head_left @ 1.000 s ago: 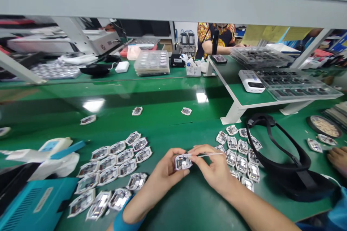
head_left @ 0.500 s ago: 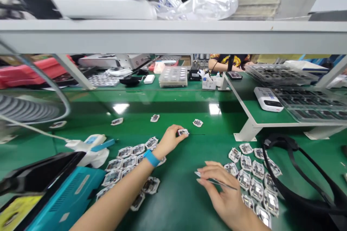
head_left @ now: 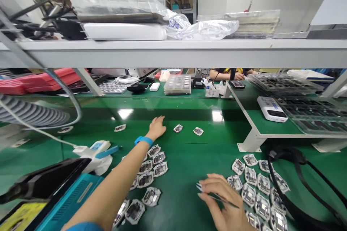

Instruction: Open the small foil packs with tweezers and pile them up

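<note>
- Green table (head_left: pixel 184 184), seen from the head: white-edged units lie in a left group (head_left: pixel 145 179), a right group (head_left: pixel 248 194) and a loose row farther out.
- Left hand (head_left: pixel 157 128): stretched far out, palm down, fingers reaching away from the body. What lies beneath it is hidden, so I cannot tell whether it grips anything.
- Middle unit (head_left: pixel 178 128): flat in the loose row, just right of the left hand and apart from it; its long axis slants up to the right.
- Right unit (head_left: pixel 198 131): next along, farther right, long axis mostly sideways.
- Left unit (head_left: pixel 120 127): on the other side of the left hand, well apart, long axis nearly sideways.
- All three lie clearly nearer the left hand; the right hand is well back toward the body.
- Right hand (head_left: pixel 221 200): closed around tweezers (head_left: pixel 229 202), their tips pointing left and slightly away, touching no unit. Right group is just beside it, on its right.
- Left forearm (head_left: pixel 116 184) crosses over the left group, hiding part.
</note>
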Demonstrator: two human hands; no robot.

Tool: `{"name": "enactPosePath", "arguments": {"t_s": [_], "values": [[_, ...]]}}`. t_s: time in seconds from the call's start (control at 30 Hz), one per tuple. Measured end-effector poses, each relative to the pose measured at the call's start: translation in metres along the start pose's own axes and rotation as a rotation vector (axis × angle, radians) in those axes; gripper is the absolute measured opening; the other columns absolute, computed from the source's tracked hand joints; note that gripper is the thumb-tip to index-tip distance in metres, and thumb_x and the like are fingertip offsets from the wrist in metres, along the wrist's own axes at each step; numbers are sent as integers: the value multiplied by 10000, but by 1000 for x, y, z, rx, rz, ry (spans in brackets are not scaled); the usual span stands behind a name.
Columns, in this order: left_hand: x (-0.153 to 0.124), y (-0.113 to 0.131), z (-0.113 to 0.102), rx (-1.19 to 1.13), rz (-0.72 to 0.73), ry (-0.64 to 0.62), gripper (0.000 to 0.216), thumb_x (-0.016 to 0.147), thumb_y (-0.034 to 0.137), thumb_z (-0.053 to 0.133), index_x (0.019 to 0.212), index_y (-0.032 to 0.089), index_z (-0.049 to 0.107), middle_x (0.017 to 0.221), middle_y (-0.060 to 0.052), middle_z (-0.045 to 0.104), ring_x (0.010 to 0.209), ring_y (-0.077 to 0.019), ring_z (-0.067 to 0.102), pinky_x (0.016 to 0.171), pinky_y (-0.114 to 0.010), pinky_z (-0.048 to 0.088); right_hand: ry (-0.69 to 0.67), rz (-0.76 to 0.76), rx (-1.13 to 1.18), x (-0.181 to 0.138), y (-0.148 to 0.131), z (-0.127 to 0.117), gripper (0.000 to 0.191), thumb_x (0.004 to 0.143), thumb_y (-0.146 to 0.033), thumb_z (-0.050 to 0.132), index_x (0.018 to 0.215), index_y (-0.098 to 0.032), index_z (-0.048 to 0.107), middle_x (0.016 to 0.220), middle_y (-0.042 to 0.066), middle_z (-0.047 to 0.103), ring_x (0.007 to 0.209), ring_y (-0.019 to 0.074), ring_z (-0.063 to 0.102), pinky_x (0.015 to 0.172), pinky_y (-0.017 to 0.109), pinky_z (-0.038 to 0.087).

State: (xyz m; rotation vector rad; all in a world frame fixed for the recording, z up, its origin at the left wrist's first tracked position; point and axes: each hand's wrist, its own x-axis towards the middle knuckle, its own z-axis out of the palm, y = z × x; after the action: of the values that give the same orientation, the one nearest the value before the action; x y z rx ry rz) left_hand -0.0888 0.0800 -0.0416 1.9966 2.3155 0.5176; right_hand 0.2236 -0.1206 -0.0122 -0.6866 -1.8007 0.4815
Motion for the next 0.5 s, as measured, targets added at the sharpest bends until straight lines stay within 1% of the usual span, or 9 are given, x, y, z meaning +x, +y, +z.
{"name": "enactPosePath", "arguments": {"t_s": [0.1, 0.2, 0.33, 0.5], "values": [[3, -25, -9, 24, 12, -59, 332, 903, 299, 588, 1212, 181, 565, 1230, -93, 601, 1012, -237, 627, 836, -446, 537, 3, 30, 9, -1, 1, 1, 150, 854, -74, 600, 930, -204, 607, 835, 33, 722, 779, 171, 700, 860, 354, 576], [0, -40, -14, 41, 46, -107, 332, 902, 299, 589, 1211, 179, 565, 1224, -92, 604, 1005, -236, 630, 831, -445, 540, 2, 23, 27, -3, 2, 1, 169, 850, -61, 595, 945, -201, 603, 846, 37, 720, 775, 167, 697, 869, 362, 573], [-1, -48, -15, 67, 96, -126, 335, 902, 302, 589, 1213, 181, 564, 1235, -93, 599, 1018, -241, 625, 841, -452, 536, 6, -2, 39, -3, 2, 1, 178, 851, -59, 587, 959, -200, 602, 847, 43, 719, 770, 173, 696, 862, 369, 576], [7, -49, -18, 90, 131, -170, 336, 902, 296, 588, 1217, 181, 561, 1235, -93, 599, 1014, -239, 627, 840, -450, 536, -6, 33, 25, -3, 2, 3, 149, 869, -90, 573, 947, -215, 600, 833, 41, 714, 778, 187, 694, 843, 371, 581]]}}
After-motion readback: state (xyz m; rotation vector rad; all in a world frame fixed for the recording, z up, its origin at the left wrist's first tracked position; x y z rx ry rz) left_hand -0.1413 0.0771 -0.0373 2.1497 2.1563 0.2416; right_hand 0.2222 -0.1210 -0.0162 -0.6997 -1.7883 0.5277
